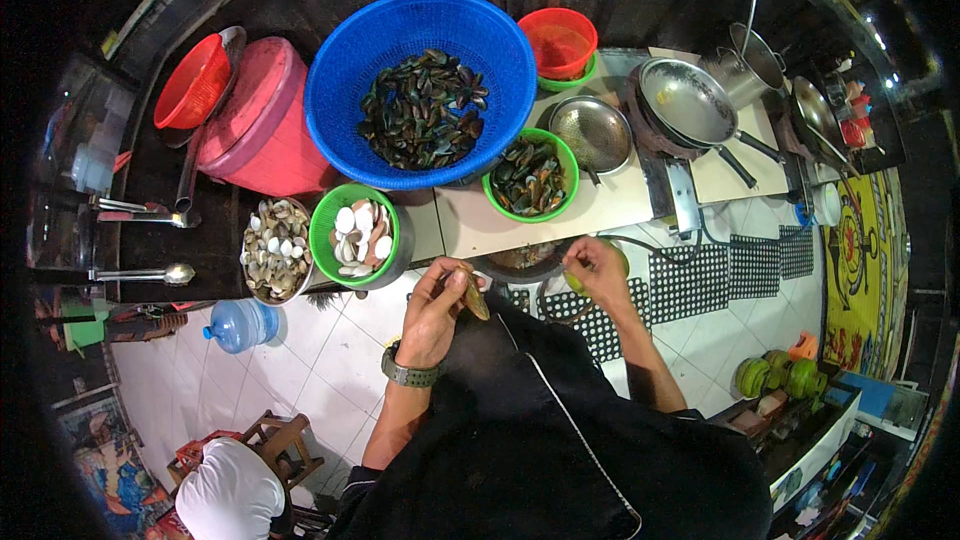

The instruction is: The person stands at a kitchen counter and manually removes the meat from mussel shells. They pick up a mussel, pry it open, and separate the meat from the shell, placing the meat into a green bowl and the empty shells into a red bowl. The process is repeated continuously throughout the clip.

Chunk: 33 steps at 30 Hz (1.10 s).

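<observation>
My left hand (433, 307), with a watch (410, 374) on the wrist, holds a brownish mussel (475, 300) in front of my dark shirt. To its right, apart from the mussel, is my right hand (598, 274). Its fingers are curled and its thumb is drawn in; whether something small sits between them is unclear. Beyond the hands, a green basket (576, 174) of dark mussels (527, 178) stands on the counter. Behind and left of it, a large blue colander (330, 105) contains many more mussels (422, 111).
Left on the counter are a green basket (318, 229) of white clams, a bowl (306, 286) of smaller clams and a pink lidded tub (259, 116). Perforated strainer (591, 133) and frying pans (686, 101) are at right. A person in white (229, 491) is at lower left.
</observation>
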Motion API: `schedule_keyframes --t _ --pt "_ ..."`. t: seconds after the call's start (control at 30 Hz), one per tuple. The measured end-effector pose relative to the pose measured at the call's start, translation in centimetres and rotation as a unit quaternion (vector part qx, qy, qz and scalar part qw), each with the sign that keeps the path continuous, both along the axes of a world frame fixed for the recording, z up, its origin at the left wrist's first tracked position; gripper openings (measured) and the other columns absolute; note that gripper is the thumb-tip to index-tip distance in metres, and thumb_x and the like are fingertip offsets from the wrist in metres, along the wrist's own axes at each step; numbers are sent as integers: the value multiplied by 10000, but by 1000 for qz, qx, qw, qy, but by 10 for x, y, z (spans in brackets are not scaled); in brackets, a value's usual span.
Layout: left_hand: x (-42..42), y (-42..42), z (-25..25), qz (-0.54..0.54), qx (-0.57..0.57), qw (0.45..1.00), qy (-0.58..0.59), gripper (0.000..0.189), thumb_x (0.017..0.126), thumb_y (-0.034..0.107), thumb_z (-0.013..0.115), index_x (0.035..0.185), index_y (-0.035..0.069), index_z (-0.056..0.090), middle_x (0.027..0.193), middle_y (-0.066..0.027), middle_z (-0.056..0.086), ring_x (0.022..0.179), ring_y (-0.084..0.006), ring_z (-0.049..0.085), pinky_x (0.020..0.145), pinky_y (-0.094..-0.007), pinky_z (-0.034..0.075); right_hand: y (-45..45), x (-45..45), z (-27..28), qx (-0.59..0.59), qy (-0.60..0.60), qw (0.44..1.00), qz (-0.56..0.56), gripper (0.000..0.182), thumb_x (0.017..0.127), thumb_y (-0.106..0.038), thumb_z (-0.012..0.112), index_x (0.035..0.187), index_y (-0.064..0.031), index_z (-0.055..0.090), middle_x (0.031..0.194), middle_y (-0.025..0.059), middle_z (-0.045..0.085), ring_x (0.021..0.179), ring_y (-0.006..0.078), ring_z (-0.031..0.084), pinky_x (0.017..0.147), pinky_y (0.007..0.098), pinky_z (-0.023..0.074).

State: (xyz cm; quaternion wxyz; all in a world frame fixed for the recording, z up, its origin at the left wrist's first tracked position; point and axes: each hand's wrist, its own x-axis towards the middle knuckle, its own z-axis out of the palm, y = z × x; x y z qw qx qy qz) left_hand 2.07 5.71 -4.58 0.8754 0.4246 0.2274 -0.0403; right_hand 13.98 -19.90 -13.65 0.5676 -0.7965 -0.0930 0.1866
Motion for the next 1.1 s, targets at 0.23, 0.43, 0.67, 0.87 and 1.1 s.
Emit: schedule_keyframes --t 0.23,0.43,0.67,0.87,1.1 --pt "1 -6 -22 2 42 999 8 111 971 157 625 1046 75 616 983 -4 617 943 -117 594 811 -280 487 -32 -13 -107 -81 33 991 -101 199 828 10 643 1024 32 673 875 115 729 789 161 684 763 282 531" --pt "0 -16 -39 -29 148 987 50 150 914 112 691 1039 55 631 983 5 615 904 -82 566 808 -243 468 18 -13 15 121 255 957 69 274 902 -85 661 1163 -7 632 1054 107 699 913 156 663 771 283 534" --pt "6 -16 -73 25 323 944 61 308 873 69 711 1162 61 605 1032 -3 616 909 -103 563 797 -237 477 70 -15 -34 149 229 953 134 324 925 -252 687 1147 -23 631 1004 78 689 866 122 639 717 286 547" --pt "-22 71 -116 234 183 930 215 417 850 111 740 1222 38 565 1111 -66 609 933 -150 571 814 -272 476 60 50 -79 240 398 862 -204 505 951 -398 618 1291 -39 509 1246 160 607 1073 262 600 885 405 552" --pt "-105 247 -323 338 345 844 233 613 805 186 787 1266 -118 519 1119 -220 631 936 -273 622 797 -382 522 97 23 -80 156 357 918 -72 395 960 -307 569 1240 -28 563 1171 149 651 976 251 641 882 404 557"
